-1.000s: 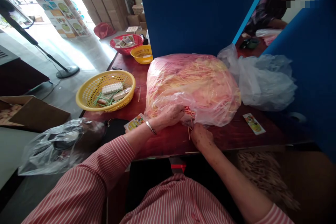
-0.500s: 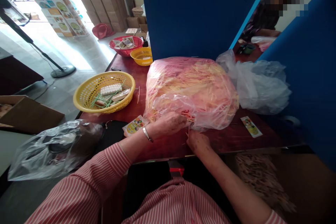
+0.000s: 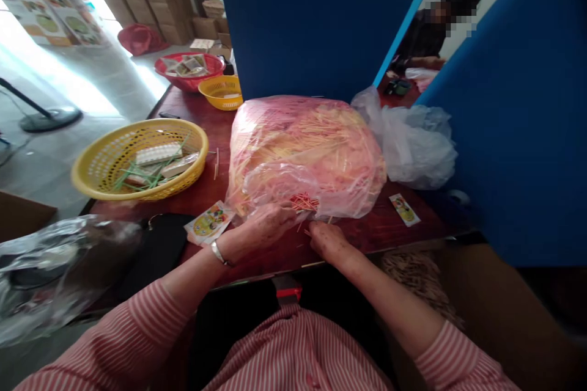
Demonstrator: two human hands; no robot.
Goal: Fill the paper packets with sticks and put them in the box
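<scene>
A big clear plastic bag (image 3: 307, 134) packed with thin pink and yellow sticks lies on the dark red table. Its torn opening faces me and shows loose red and orange sticks (image 3: 304, 201). At the left side of this opening, my left hand (image 3: 270, 224), with a silver bracelet at the wrist, is closed on the bag's edge. Just right of it, below the opening, my right hand (image 3: 328, 241) is closed, with thin sticks poking out from its fingers. A printed packet (image 3: 210, 223) lies left of my left hand, and a smaller one (image 3: 404, 210) at the right.
On the left stands a yellow basket (image 3: 87, 177) with green sticks and white packs. Behind it are a small yellow basket (image 3: 215, 98) and a red basket (image 3: 190, 81). A blue partition (image 3: 302, 18) rises behind the bag; a crumpled plastic bag (image 3: 417, 146) sits right. Another person is beyond the gap.
The view has turned rightward, so everything sits further left. My right hand has drawn slightly away from my left hand, and more sticks show in the bag's opening.
</scene>
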